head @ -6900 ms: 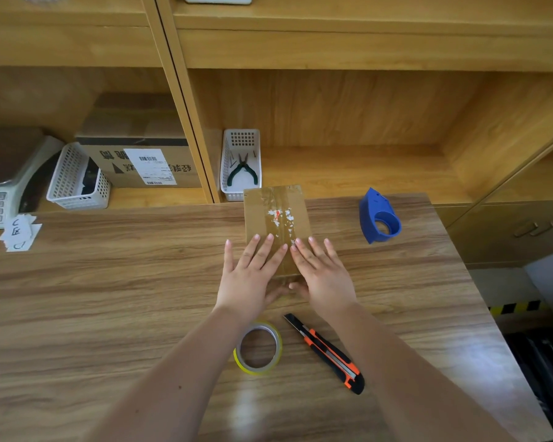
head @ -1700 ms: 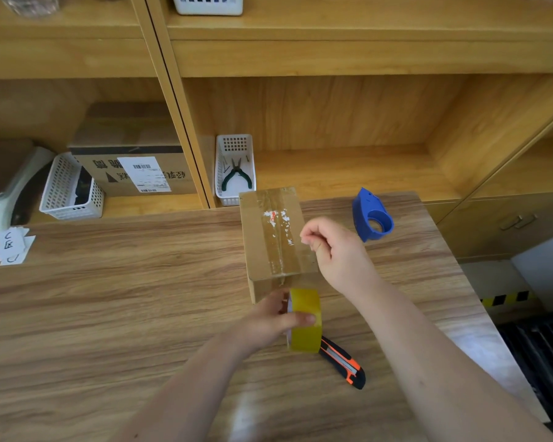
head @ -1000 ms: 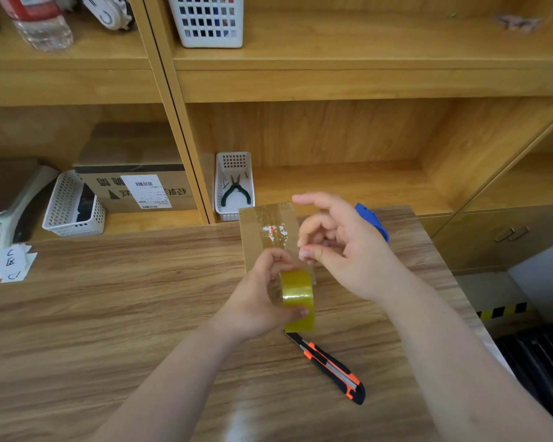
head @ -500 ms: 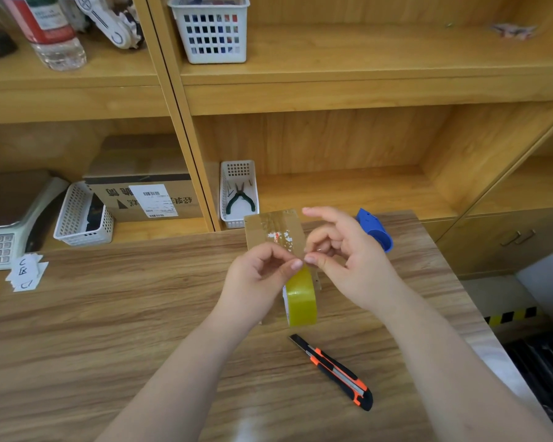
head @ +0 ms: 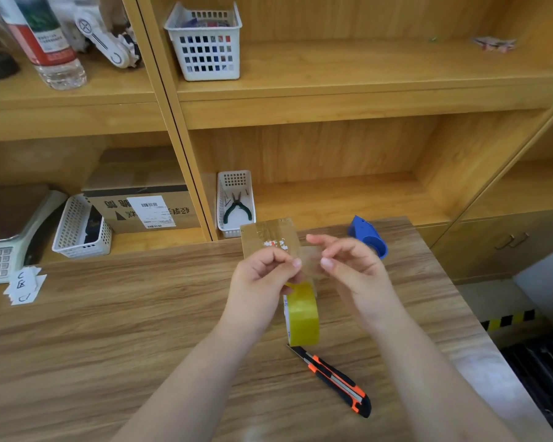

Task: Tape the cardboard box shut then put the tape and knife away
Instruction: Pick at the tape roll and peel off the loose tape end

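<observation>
A small cardboard box stands at the table's far edge, an old clear strip along its top, its near half hidden by my hands. My left hand pinches one side of a pulled-out clear strip, and the yellow tape roll hangs on edge just below it. My right hand pinches the strip's other side, thumb and fingertips on it, the index finger raised. The strip is stretched between the two hands above the box. An orange-and-black utility knife lies on the table in front of the roll, blade retracted.
A blue tape dispenser sits right of the box. On the shelf behind are a white basket with pliers, a labelled carton, another basket and a scale. An upper shelf holds a white basket and a bottle.
My hands lifted the roll from beside the box. The right hand peeled the tape's end free and the two hands drew apart, stretching a short strip. The head tilted up.
</observation>
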`<state>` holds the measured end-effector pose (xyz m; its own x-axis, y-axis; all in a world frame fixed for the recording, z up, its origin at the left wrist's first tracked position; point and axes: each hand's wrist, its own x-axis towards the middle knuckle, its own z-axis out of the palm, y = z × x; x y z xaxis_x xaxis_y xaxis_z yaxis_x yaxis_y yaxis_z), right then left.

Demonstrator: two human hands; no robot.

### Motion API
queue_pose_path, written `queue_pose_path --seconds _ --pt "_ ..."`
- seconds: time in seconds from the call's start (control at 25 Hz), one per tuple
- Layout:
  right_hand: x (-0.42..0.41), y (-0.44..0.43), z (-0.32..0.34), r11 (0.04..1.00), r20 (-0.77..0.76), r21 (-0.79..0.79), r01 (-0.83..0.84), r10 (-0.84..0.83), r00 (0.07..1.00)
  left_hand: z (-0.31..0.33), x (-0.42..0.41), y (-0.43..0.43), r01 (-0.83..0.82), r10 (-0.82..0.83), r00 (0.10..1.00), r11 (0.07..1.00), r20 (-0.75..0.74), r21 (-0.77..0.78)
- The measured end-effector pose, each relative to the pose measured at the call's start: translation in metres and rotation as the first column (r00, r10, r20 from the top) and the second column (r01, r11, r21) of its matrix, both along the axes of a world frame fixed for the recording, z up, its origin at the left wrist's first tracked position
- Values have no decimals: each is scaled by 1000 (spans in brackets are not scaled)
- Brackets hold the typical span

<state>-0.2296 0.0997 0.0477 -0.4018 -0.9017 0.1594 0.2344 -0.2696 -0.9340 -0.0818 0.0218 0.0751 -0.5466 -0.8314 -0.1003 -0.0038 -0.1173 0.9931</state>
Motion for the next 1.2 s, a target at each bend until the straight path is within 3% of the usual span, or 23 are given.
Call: queue_pose_path --seconds 0.12,0.28,0.48,0.68,1.04,1.2 --pt "1 9 -3 992 88 -28 -127 129 988 3 0 1 -10 9 1000 999 9 51" --pt "9 9 4 999 -95 14 43 -41 995 6 0 3 18 -20 1000 998 24 64" --pt "10 -1 12 986 -288 69 153 -127 949 5 5 1 3 -3 1000 998 9 68" --pt "9 -2 11 960 -417 73 270 -217 883 2 7 4 24 -19 998 997 62 -79" --pt "6 -2 10 954 -664 -66 293 -261 701 3 11 3 -56 65 995 992 80 -109" --pt "10 -5 13 949 -662 -86 302 -281 695 4 12 3 -52 61 997 988 56 -143"
